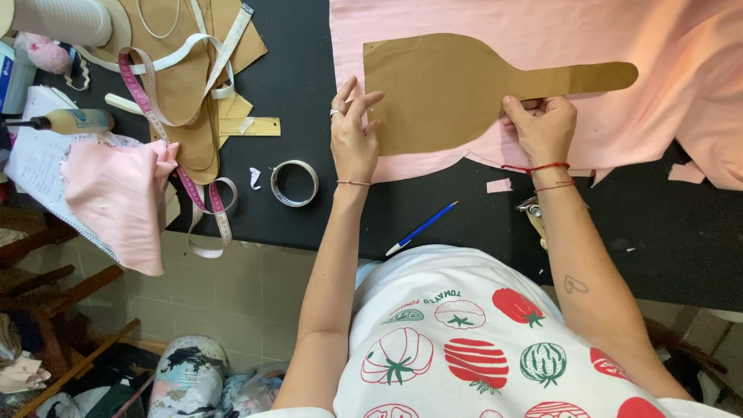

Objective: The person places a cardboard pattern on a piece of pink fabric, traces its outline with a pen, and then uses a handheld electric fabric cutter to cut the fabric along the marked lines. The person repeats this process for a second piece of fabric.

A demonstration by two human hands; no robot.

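A brown cardboard pattern piece (pixel 457 89), wide at the left and narrowing to a strip at the right, lies on pink fabric (pixel 542 31) spread over the black table (pixel 309 70). My left hand (pixel 354 135) presses flat on the pattern's left edge, fingers spread. My right hand (pixel 542 128) rests on the lower edge of the narrow strip, fingers curled and pinching the pattern against the fabric. The fabric's lower edge is cut close to the pattern's curve.
A blue pen (pixel 422 228) lies near the table's front edge. A tape roll (pixel 294 183), a pink measuring tape (pixel 209 209), more brown patterns (pixel 186 77), folded pink cloth (pixel 120 201) and a glue bottle (pixel 73 121) sit at left. Scissors (pixel 534 213) peek out under my right wrist.
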